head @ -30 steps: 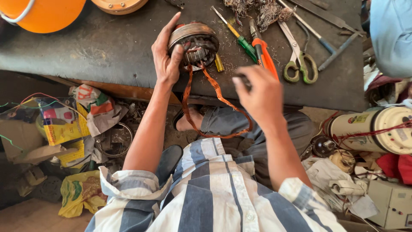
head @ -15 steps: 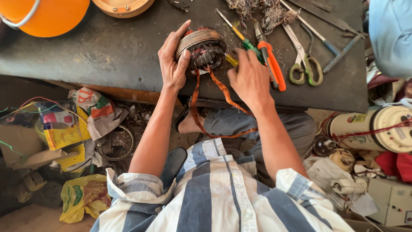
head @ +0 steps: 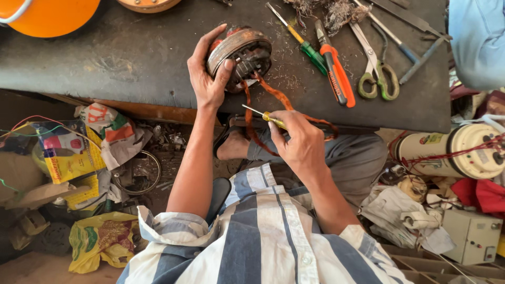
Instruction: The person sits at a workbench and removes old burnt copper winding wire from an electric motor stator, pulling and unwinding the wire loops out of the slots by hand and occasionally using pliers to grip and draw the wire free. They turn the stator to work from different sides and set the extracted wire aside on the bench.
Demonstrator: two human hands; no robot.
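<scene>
Right hand [head: 302, 144] now off the bench, gripping a small screwdriver [head: 265, 116], left hand [head: 209, 73] still clasping motor stator [head: 242, 52]

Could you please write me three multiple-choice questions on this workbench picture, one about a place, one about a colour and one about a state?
1. Where do the scissors lie?
A. on the dark bench top, right of the orange-handled pliers
B. on the floor by the yellow bags
C. in the person's lap

2. What colour is the handle of the small screwdriver in the right hand?
A. blue
B. yellow
C. white

3. How is the round motor part held?
A. lying flat, untouched
B. hanging from a hook
C. tipped up on the bench, gripped by the left hand

Answers: 1 A, they rest on the bench beside the pliers; 2 B, yellow shows above the fingers; 3 C, the fingers wrap its rim.
</scene>
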